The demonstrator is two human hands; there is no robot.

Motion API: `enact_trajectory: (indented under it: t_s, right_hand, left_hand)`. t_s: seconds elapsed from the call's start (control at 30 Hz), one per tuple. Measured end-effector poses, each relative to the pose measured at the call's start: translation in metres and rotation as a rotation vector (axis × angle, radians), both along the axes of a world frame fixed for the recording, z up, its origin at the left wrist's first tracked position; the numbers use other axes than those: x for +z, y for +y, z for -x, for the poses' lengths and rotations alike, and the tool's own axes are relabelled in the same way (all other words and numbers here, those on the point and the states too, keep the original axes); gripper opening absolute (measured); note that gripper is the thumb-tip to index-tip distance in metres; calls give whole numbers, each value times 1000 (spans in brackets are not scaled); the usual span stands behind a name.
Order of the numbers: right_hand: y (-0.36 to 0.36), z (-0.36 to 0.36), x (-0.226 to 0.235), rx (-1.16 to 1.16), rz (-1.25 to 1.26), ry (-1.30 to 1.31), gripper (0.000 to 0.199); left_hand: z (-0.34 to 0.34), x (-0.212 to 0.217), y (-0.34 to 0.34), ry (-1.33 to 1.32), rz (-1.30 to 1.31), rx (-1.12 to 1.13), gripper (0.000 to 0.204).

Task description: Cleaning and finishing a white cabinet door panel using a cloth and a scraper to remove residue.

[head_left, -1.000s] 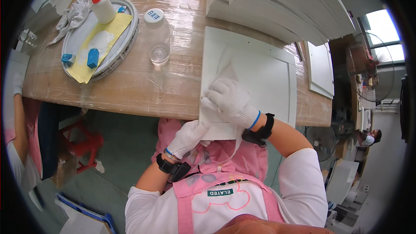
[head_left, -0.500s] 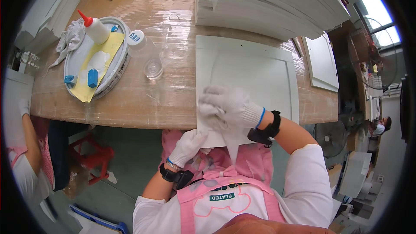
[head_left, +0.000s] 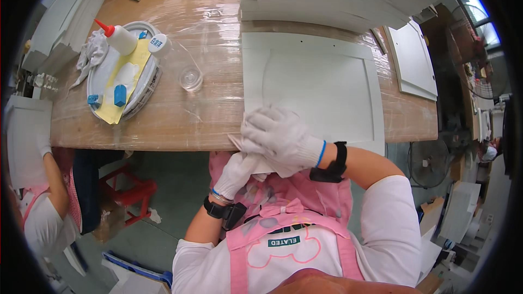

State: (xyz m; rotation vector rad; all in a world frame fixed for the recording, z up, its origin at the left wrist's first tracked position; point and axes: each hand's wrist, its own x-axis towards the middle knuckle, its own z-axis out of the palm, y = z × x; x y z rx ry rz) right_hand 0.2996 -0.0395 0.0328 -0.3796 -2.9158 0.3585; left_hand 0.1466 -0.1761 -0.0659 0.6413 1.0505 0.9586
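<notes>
A white cabinet door panel (head_left: 321, 81) with a raised frame lies on the table, its near edge jutting over the table's front edge. My gloved left hand (head_left: 237, 175) is closed around the panel's near left corner, some fingers underneath. Pressed over that same corner is my gloved right hand (head_left: 280, 136), its fingers bent and close against my left hand. A pale, thin folded edge (head_left: 235, 141) sticks out beside the right fingers; it looks like a cloth, mostly hidden under the glove.
Left of the panel stand a clear bottle (head_left: 189, 76) with a white cap and a round lid (head_left: 95, 84) bearing a red-tipped squeeze bottle (head_left: 122, 41) and blue blocks (head_left: 120, 95). White panels (head_left: 327, 0) are stacked behind. Another person's hand (head_left: 43, 144) holds a panel at far left.
My right hand has slid toward the near left corner, up against my left hand. The cloth that hung below it no longer dangles over the apron. The view has shifted slightly.
</notes>
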Motion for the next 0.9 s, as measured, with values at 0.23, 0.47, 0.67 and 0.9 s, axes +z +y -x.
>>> enact_trajectory:
  t_s: [0.23, 0.47, 0.67, 0.9]
  right_hand:
    - [85, -46, 62, -853, 935, -461, 48]
    - [94, 1, -50, -728, -288, 180, 69]
    - [-49, -46, 8, 133, 395, -179, 46]
    - [35, -111, 63, -678, 881, -319, 43]
  left_hand:
    - [0, -3, -6, -89, 140, 58, 39]
    - [-3, -3, -30, -502, 117, 158, 71]
    - [-16, 37, -22, -686, 186, 368, 100]
    - [-3, 17, -44, -630, 118, 310, 101]
